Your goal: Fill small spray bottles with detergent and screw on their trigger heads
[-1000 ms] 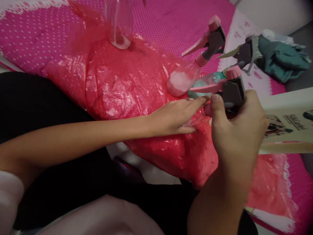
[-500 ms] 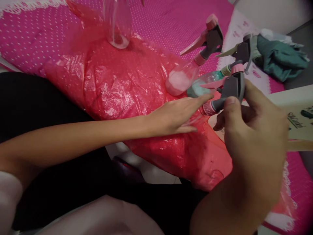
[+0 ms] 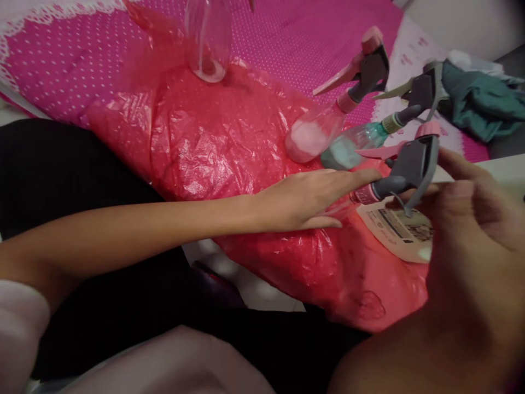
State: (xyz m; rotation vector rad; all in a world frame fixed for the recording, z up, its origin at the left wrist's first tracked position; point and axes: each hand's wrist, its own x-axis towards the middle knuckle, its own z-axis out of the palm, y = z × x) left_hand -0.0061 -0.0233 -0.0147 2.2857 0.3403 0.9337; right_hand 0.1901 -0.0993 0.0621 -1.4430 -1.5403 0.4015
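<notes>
My left hand [image 3: 305, 200] is wrapped round the clear body of a spray bottle, which is mostly hidden by the palm and lies tilted to the right. Its spray head [image 3: 414, 161] is dark grey with a pink trigger, a pink cap and a pink collar. My right hand [image 3: 484, 213] is beside that head, thumb lifted off and fingers apart, some fingertips behind the head. Just beyond stand a pink spray bottle [image 3: 311, 137] and a green spray bottle [image 3: 344, 148], both with pale contents low inside.
A clear bottle without a visible sprayer [image 3: 209, 44] stands at the back on the red plastic sheet [image 3: 213, 148]. Beneath is a magenta dotted cloth [image 3: 287, 33]. A cream labelled container [image 3: 404, 235] lies near my right hand. Dark green fabric [image 3: 479, 98] is at the far right.
My right hand has drawn back to the right and its thumb has come off the spray head. The view has shifted a little, and more of the cream container's label shows.
</notes>
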